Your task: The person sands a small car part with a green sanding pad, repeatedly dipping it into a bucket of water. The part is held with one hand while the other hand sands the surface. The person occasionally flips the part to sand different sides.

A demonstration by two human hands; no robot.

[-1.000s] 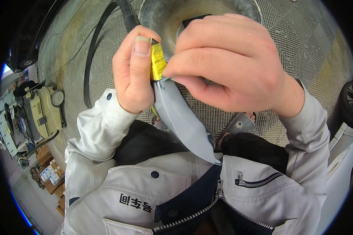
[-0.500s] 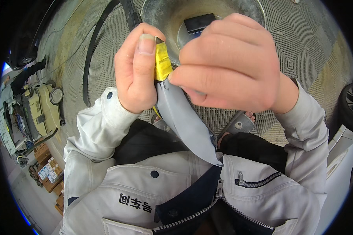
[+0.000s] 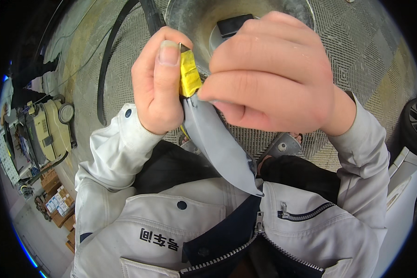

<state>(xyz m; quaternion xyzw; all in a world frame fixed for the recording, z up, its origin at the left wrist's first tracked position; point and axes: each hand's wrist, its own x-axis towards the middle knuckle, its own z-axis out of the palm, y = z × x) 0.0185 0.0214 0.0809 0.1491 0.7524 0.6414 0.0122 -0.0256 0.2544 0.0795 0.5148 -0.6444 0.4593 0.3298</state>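
A grey, curved trim piece (image 3: pixel 217 139) with a dark edge tapers to a point near my jacket's zip. Yellow tape (image 3: pixel 189 74) is wrapped around its upper end, where a dark tip pokes out. My left hand (image 3: pixel 160 81) grips this taped end, thumb lying along the tape. Curled closed, my right hand (image 3: pixel 273 76) has its fingertips at the tape's lower right corner. The rest of its fingers hide whatever lies inside the fist.
Beyond my hands stands a large metal basin (image 3: pixel 180 18) with a black flat object (image 3: pixel 233 25) in it. A black strip (image 3: pixel 105 78) lies on the grated floor. A beige machine (image 3: pixel 51 125) and cardboard boxes (image 3: pixel 51 180) are at left, a car wheel (image 3: pixel 412 120) at right.
Both hands have shifted very slightly, with the taped end tipping a little left. The right fingertips stay at the tape's corner.
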